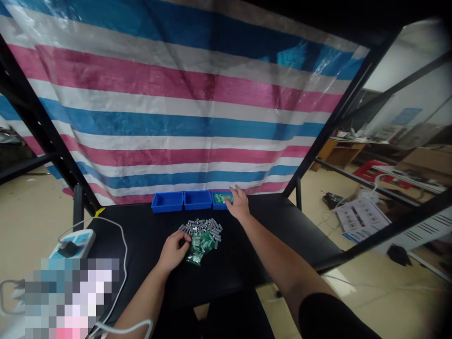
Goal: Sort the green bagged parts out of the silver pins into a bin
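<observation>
My left hand (pixel 174 249) is at the left edge of a pile on the black table, thumb and fingers curled together beside small green packets (pixel 203 242). Whatever its fingertips pinch is too small to make out. Behind the packets, and touching them, lie many small grey cylinders (pixel 208 226). My right hand (pixel 240 203) reaches over the right end of the rightmost blue bin (pixel 221 206), fingers apart, with nothing visible in it. Green packets (pixel 221 197) lie inside that bin. The middle blue bin (pixel 197 205) and the left blue bin (pixel 167 208) stand in line with it.
A striped plastic sheet (pixel 183 125) hangs behind the black table (pixel 141 235). At the left are a white power strip (pixel 83 240) and a loose white cable (pixel 124 245). Black frame posts (pixel 298 193) rise at the table's sides.
</observation>
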The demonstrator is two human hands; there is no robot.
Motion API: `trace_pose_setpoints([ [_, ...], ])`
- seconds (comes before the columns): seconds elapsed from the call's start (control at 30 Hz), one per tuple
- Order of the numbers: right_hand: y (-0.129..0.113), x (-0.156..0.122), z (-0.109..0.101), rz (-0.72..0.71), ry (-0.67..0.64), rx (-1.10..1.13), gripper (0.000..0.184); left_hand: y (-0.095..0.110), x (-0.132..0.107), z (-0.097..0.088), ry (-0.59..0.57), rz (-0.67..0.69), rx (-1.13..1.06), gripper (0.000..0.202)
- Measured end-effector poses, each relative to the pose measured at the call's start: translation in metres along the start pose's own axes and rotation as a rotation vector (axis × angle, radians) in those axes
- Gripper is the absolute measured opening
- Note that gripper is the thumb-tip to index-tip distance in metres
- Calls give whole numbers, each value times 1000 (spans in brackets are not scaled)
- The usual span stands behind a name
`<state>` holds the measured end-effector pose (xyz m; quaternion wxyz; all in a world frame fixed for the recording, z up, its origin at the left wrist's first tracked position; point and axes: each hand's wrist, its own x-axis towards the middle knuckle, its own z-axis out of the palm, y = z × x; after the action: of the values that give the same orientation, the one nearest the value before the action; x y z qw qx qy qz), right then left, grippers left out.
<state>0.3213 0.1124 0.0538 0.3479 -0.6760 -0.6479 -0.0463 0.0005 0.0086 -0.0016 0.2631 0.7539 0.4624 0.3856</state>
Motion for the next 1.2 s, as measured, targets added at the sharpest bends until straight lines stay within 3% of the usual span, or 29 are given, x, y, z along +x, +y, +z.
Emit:
trace_pose_setpoints([
  [0.07, -4, -2, 3, -18, -64, -107, 65, 0, 0, 0, -1, 2, 2, 14],
  [0.2, 0, -6, 15, 32, -342, -157, 54, 1, 0, -1, -6, 1, -3, 13],
  [0.37, 5, -5, 21, 55, -415, -136, 54, 0, 0, -1, -7, -4, -13, 13],
  [0.47, 3, -7, 14, 45, -356, -81, 59, 0, 0, -1, -3, -5, -6, 13],
  [0.63, -4, -37, -6, -64, -93, 119, 52, 0, 1, -1, -7, 3, 11, 13],
  [0.73, -8, -72, -18, -188, -125, 333, 32, -2, 1, 0, -4, -2, 7, 12],
  [0.87, -16, -119, -24, -241, -183, 480, 23, -6, 2, 2, -4, -17, 8, 12],
  [1.03, -34, -145, -22, -290, -214, 420, 42, -10, 0, 3, 13, -8, 12, 12],
  [1.2, -49, -143, -16, -442, -403, 330, 71, -12, -1, 3, 29, 12, 45, 12],
])
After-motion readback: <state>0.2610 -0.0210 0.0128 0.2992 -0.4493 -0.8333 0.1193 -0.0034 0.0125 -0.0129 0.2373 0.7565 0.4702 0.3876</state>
